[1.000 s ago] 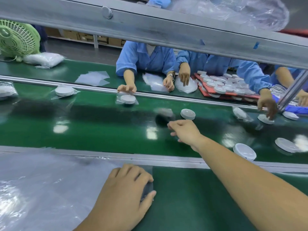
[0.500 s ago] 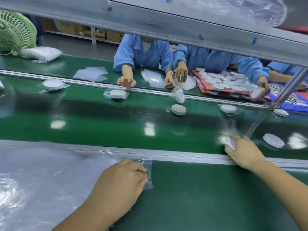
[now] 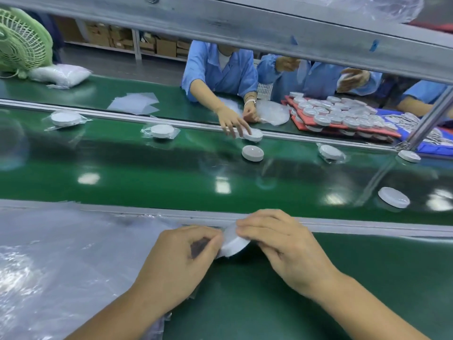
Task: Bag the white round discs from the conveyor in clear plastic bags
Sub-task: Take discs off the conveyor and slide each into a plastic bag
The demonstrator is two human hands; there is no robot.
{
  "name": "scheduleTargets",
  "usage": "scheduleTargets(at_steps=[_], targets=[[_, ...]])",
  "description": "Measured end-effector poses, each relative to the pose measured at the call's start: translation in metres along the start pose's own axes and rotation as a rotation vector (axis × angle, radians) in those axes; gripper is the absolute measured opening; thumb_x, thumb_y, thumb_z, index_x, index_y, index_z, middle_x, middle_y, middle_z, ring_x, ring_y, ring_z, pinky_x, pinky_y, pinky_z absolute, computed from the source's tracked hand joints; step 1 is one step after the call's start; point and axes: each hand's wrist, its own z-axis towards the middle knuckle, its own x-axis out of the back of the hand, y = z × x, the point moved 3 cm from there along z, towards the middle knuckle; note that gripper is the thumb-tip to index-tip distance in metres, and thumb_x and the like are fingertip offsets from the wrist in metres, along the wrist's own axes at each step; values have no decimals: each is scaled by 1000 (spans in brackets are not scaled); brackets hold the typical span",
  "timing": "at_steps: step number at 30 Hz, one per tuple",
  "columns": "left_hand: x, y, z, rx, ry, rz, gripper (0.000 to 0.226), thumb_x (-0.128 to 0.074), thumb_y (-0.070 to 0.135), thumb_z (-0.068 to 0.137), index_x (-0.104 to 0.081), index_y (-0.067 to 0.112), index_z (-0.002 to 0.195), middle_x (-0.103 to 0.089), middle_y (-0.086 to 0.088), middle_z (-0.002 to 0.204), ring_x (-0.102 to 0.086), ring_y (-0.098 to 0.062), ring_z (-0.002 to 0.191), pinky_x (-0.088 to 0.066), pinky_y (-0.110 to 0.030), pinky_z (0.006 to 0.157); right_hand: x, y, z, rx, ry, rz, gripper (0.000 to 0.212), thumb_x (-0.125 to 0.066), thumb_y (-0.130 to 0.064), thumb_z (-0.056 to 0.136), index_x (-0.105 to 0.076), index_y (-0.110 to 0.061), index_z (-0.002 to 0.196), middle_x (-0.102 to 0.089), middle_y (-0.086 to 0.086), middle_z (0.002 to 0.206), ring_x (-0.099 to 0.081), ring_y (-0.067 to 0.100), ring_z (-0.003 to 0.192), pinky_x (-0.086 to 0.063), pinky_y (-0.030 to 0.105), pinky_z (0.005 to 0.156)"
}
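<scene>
My right hand grips a white round disc just below the near conveyor rail. My left hand pinches a small clear plastic bag against the disc's left side; the bag's mouth is hidden by my fingers. A pile of clear bags lies under my left forearm. On the green conveyor sit bare discs, one in the middle and one at the right. Bagged discs lie along the far rail.
Across the belt, people in blue coats work; one person's hand touches a disc. A red tray piled with several discs stands far right. A green fan is at far left. A metal beam crosses overhead.
My right hand lifted a disc off the conveyor's right part and brought it to my left hand. My left hand raised a bag from the pile to meet it.
</scene>
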Motion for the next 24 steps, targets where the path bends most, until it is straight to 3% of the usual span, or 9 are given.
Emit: scheduleTargets(at_steps=[3, 6, 9, 12, 14, 16, 19, 21, 24], targets=[[0, 1, 0, 76, -64, -257, 34, -76, 53, 76, -70, 49, 110, -72, 27, 105, -68, 4, 100, -50, -11, 86, -4, 0, -6, -286, 164, 246, 21, -75, -17, 91, -79, -26, 110, -75, -17, 114, -71, 10, 106, -54, 25, 94], [-4, 4, 0, 80, -93, -319, 58, -89, 35, 71, -63, 47, 121, -70, 24, 115, -67, 1, 107, -51, -13, 89, -8, -3, -6, -601, 257, 638, 22, -87, -34, 81, -80, -37, 102, -79, -12, 103, -75, 13, 99, -58, 26, 88], [-6, 10, -2, 79, 6, -349, 51, -85, 33, 75, -62, 47, 119, -70, 22, 114, -69, -3, 103, -54, -15, 83, -15, -10, -4, -659, 275, 811, 17, -90, -37, 74, -84, -34, 90, -80, -5, 102, -74, 15, 107, -57, 26, 94], [-10, 16, -5, 94, 45, -377, 33, -78, 43, 77, -67, 43, 109, -73, 20, 105, -70, -3, 93, -55, -16, 74, -19, -21, 1, -682, 184, 968, 12, -87, -36, 76, -85, -31, 87, -77, -4, 116, -67, 8, 119, -54, 21, 93], [-9, 16, -5, 124, 107, -414, 22, -74, 44, 79, -70, 38, 100, -74, 16, 99, -71, -5, 90, -54, -16, 74, -21, -24, 0, -700, 86, 946, 16, -83, -42, 74, -82, -30, 85, -78, -4, 107, -72, 10, 100, -57, 25, 80], [-9, 16, -4, 130, 124, -421, 13, -69, 43, 82, -69, 37, 94, -73, 13, 97, -70, -7, 92, -51, -13, 74, -23, -21, 0, -721, -42, 810, 25, -75, -52, 80, -70, -27, 75, -66, -7, 71, -58, 15, 65, -48, 26, 62], [-11, 14, -4, 133, 38, -339, 17, -62, 54, 89, -59, 47, 104, -65, 23, 112, -63, -2, 106, -46, -9, 84, -27, -2, 8, -633, -127, 466, 38, -53, -49, 93, -44, -25, 65, -39, -14, 55, -34, 2, 55, -29, 19, 52], [-9, 8, -4, 45, 50, -53, 24, -55, 62, 89, -51, 52, 111, -53, 33, 119, -49, 6, 118, -36, -7, 93, -28, 28, 22, -727, -20, 402, 40, -56, -34, 96, -45, -26, 59, -40, -15, 52, -35, 2, 53, -31, 19, 52], [-7, 2, -2, -75, -1, 281, 27, -52, 62, 86, -52, 49, 109, -47, 34, 115, -42, 0, 120, -36, -22, 97, -21, 85, 52, -1112, 271, 625, 33, -56, -22, 103, -61, -20, 70, -61, -6, 62, -58, 16, 63, -50, 35, 66]])
